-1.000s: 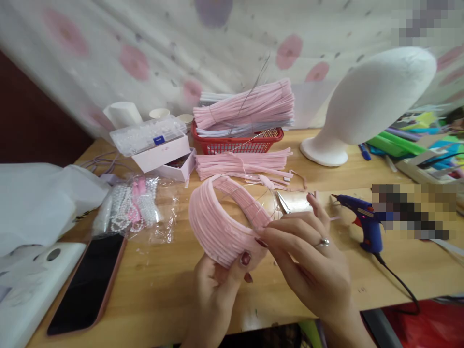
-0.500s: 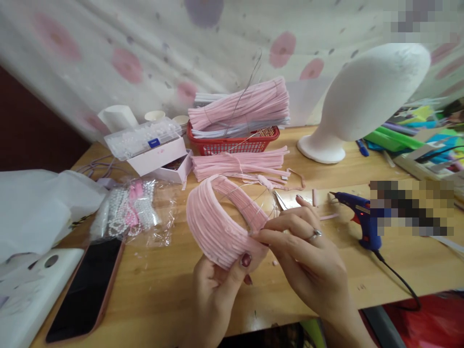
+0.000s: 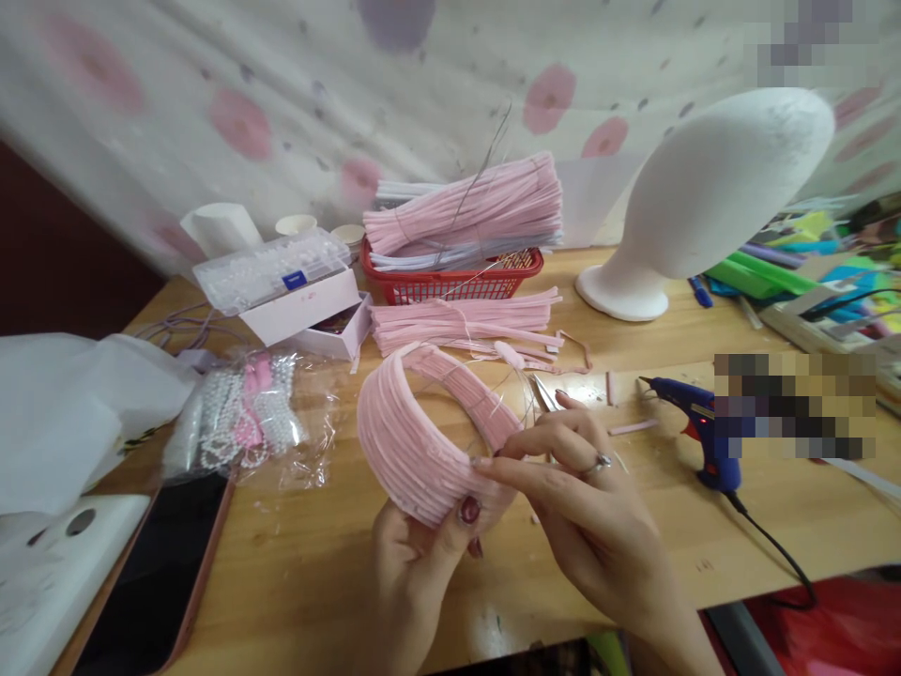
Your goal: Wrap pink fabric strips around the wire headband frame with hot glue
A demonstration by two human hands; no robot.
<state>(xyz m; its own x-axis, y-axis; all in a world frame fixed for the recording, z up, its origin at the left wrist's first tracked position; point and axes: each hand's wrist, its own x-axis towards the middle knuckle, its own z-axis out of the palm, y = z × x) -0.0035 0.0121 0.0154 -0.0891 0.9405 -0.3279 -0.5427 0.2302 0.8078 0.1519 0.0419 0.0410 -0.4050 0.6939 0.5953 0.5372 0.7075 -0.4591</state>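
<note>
A wide pink ring of pipe cleaners (image 3: 415,451), laid side by side in rows, is held tilted above the table. My left hand (image 3: 422,568) grips its lower near side, thumb on the outer face and fingers underneath. At the near upper edge, the fingertips of my right hand (image 3: 573,479) close on the band, the index finger lying along the rim; its thumb is hidden. Thin wires (image 3: 503,399) cross behind the ring's opening. Just beyond my right hand lie metal scissors (image 3: 545,392), partly covered by the fingers.
A blue glue gun (image 3: 694,408) with a lit red light lies right, beneath a white head form (image 3: 710,202). Behind are pink pipe cleaner bundles (image 3: 465,319) and a red basket (image 3: 450,286). Bagged pearl beads (image 3: 246,413) and a phone (image 3: 151,573) lie left.
My right index finger has straightened and slid slightly left along the ring's near edge. Both hands and the ring have shifted slightly left in view; the left hand keeps its hold.
</note>
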